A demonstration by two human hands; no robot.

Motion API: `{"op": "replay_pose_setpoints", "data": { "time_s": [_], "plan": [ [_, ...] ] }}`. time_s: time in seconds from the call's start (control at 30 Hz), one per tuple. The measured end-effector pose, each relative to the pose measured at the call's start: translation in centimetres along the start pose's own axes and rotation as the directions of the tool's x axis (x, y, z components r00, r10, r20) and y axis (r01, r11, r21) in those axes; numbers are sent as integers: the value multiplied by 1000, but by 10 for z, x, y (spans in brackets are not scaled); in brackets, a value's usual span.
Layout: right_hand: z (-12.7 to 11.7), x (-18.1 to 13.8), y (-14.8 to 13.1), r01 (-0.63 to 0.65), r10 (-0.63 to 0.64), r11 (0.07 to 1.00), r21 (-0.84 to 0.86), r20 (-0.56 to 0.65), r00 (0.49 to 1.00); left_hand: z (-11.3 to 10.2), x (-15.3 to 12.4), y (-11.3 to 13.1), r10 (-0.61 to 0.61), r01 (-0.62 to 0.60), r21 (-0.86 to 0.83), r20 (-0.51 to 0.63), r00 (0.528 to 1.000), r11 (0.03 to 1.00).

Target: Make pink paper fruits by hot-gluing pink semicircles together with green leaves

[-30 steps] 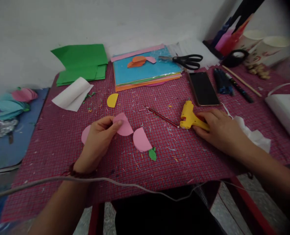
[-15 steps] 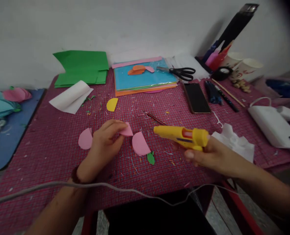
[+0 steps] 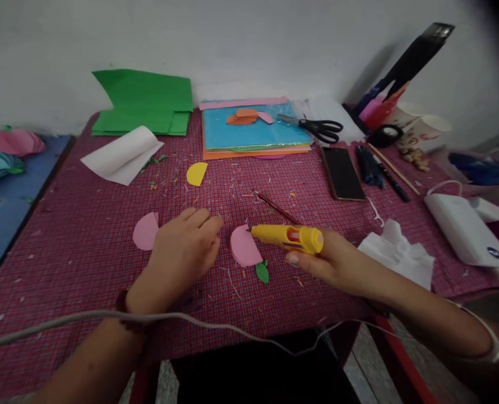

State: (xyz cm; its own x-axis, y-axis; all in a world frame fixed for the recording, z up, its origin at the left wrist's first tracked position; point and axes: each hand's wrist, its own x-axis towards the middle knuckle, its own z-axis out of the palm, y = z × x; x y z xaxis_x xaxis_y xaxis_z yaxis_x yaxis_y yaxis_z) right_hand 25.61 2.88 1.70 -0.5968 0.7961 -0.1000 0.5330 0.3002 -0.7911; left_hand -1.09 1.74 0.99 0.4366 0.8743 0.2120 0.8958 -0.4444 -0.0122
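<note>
My right hand (image 3: pixel 337 261) is closed round a yellow glue gun (image 3: pixel 289 237). The gun lies level, and its nozzle points left over the upper edge of a pink paper half-circle (image 3: pixel 243 247) with a small green leaf (image 3: pixel 262 272) beside it. My left hand (image 3: pixel 182 247) rests palm down just left of that piece, fingers together and slightly curled. What is under it is hidden. A second pink half-circle (image 3: pixel 145 231) lies beside its thumb. A grey cord (image 3: pixel 190 320) runs across both wrists.
On the red checked cloth (image 3: pixel 85 264) are a yellow half-circle (image 3: pixel 196 173), a pencil (image 3: pixel 277 207), a phone (image 3: pixel 342 173), scissors (image 3: pixel 317 126), stacked coloured sheets (image 3: pixel 253 134), green paper (image 3: pixel 144 101), white paper (image 3: pixel 121 154), tissue (image 3: pixel 396 252), a white box (image 3: pixel 463 227) and cups (image 3: pixel 426 129).
My right hand lifted the glue gun off the table and carried it left to the pink half-circle. My left hand lowered, and the pink piece it pinched is now out of sight.
</note>
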Motion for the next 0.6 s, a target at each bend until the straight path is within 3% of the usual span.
{"op": "replay_pose_setpoints", "data": {
  "time_s": [0.13,0.27,0.6],
  "plan": [
    [1,1,1,2,-2,1000,-15,7,1000,-6,-3,8,25,-20,-24,206,978,1000],
    [0,-2,-2,13,-13,1000,-23,21,1000,-5,-4,13,112,-97,-60,320,941,993],
    [-2,-13,-3,-31,31,1000,-3,73,997,1,0,13,117,-106,-48,368,922,993]
  ]
}}
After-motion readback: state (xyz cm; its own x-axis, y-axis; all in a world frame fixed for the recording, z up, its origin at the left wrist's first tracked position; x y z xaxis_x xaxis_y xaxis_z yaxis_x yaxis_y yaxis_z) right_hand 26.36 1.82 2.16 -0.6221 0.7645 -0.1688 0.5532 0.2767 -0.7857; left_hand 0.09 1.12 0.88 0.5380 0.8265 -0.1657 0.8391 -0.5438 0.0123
